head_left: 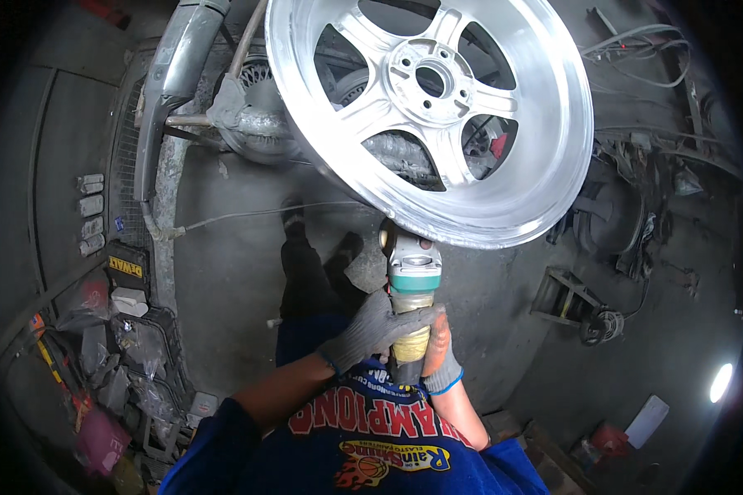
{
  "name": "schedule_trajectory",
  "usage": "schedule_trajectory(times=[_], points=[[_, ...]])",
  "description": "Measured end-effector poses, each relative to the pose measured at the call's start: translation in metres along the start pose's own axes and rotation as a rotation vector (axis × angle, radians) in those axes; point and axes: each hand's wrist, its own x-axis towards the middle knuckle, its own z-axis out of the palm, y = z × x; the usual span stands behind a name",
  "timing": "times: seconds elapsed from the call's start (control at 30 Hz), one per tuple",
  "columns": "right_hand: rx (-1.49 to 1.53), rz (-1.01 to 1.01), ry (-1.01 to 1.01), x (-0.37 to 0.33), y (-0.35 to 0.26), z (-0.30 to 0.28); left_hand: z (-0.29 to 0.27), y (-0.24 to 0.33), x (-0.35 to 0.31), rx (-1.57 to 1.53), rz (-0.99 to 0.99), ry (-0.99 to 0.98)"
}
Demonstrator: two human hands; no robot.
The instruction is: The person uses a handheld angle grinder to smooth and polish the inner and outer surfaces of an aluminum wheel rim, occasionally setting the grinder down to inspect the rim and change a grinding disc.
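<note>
Both my gloved hands are wrapped round the body of an angle grinder (415,282), whose grip is bound with yellowish tape. My left hand (371,330), in a grey glove, holds it from the left. From the right, my right hand (441,346) grips it in a glove with an orange-brown palm side. The grinder's head points away from me, right at the lower rim of a silver five-spoke alloy wheel (545,194). Whether its disc touches the rim is hidden. The wheel stands tilted before me, its bare metal shiny.
Behind the wheel stands a metal frame (260,124) with a grey machine arm (173,70) at the left. A cable (248,214) crosses the floor. Cases and plastic bags (144,346) lie along the left wall. At right are a small metal stand (561,295), hanging cables and a bright lamp (721,383).
</note>
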Motion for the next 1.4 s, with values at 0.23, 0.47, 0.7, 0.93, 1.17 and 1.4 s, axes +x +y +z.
schedule_trajectory(times=[0.23,0.47,0.7,0.93,1.17,1.4], points=[[0.117,-0.031,-0.172,-0.002,-0.012,-0.015,0.016,-0.005,0.018,0.083,-0.132,-0.084],[0.152,-0.012,-0.256,-0.012,-0.003,-0.031,0.024,-0.011,0.006,0.062,-0.179,-0.157],[0.223,0.080,-0.285,-0.010,0.014,-0.030,0.000,-0.033,-0.010,-0.182,-0.266,-0.233],[0.110,0.004,-0.084,-0.002,0.014,-0.022,0.004,-0.005,-0.011,-0.179,-0.296,-0.170],[0.103,0.068,-0.102,-0.005,0.000,-0.001,0.000,0.017,-0.004,-0.114,-0.360,-0.158],[0.286,0.104,-0.127,-0.003,0.002,-0.001,-0.003,0.033,-0.001,-0.138,-0.358,-0.177]])
